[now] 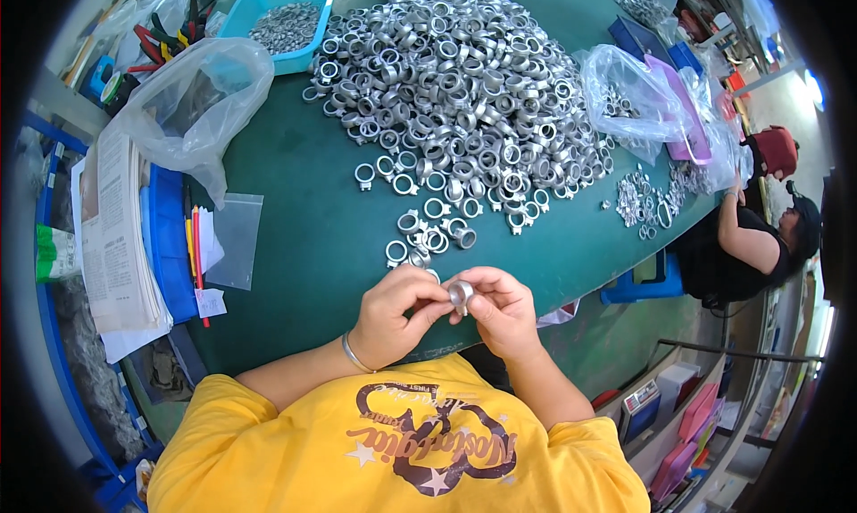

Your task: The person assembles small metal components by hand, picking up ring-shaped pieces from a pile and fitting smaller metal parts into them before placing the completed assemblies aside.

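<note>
Near the table's front edge my two hands meet around one silver metal ring clamp (461,293). My right hand (503,312) pinches it between thumb and fingers. My left hand (397,312) is closed, thumb and forefinger pressed together at the ring's left side; whether they grip the ring or a small part on it I cannot make out. Just beyond my hands lie several loose ring clamps (435,239) of the same kind. Farther back rises a large heap of ring clamps (464,84) on the green table (295,272).
A turquoise basket (323,31) of small metal parts stands at the far left, with a clear plastic bag (192,93) nearer. Papers (116,236) and a blue bin (170,245) line the left edge. A pink tray (683,111) is at right. Another person (750,245) sits beyond it.
</note>
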The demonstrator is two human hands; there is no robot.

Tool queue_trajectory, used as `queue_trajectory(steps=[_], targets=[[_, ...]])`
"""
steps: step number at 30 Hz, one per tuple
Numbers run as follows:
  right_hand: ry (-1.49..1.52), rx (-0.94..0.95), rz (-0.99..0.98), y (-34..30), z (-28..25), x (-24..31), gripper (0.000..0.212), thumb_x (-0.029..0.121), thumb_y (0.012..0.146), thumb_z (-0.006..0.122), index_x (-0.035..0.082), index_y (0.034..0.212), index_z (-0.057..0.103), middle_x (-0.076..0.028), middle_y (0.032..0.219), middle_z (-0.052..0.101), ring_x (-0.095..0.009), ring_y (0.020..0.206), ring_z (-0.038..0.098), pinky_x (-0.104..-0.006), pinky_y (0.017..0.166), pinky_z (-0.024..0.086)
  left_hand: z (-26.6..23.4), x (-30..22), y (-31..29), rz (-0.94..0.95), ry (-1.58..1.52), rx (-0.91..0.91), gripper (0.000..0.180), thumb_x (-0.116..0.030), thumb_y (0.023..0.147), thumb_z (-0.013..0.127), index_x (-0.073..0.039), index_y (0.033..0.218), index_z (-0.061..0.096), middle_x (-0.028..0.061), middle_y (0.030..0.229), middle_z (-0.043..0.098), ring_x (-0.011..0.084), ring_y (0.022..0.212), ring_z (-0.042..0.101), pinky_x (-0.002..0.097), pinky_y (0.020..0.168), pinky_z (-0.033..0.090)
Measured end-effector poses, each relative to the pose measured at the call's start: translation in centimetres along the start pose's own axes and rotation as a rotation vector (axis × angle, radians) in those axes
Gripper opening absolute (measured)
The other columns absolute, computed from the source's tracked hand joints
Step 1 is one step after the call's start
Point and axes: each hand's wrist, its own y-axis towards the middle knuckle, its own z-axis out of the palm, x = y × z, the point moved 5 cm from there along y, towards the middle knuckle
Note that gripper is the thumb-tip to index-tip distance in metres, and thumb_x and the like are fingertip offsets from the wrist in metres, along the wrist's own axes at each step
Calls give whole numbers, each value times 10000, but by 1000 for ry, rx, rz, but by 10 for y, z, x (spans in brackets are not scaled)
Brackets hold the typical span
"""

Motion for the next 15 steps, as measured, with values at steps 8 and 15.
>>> queue_trajectory(steps=[8, 15], targets=[[-337, 37, -351, -2, 8, 12, 326, -139, 771, 559, -22, 1067, 490, -190, 1154, 539, -280, 1100, 517, -382, 951, 406, 10, 21, -5, -474, -669, 48, 214, 8, 832, 597, 32, 1040, 556, 99, 968, 601, 158, 815, 627, 237, 669, 525], [-341, -225, -238, 18, -10, 19, 265, -123, 802, 499, -18, 1043, 531, -145, 1162, 509, -202, 1032, 559, -281, 845, 462, 7, 30, -1, -566, -746, -59, 242, 41, 816, 593, 29, 1052, 538, 124, 989, 612, 214, 880, 639, 270, 724, 542]])
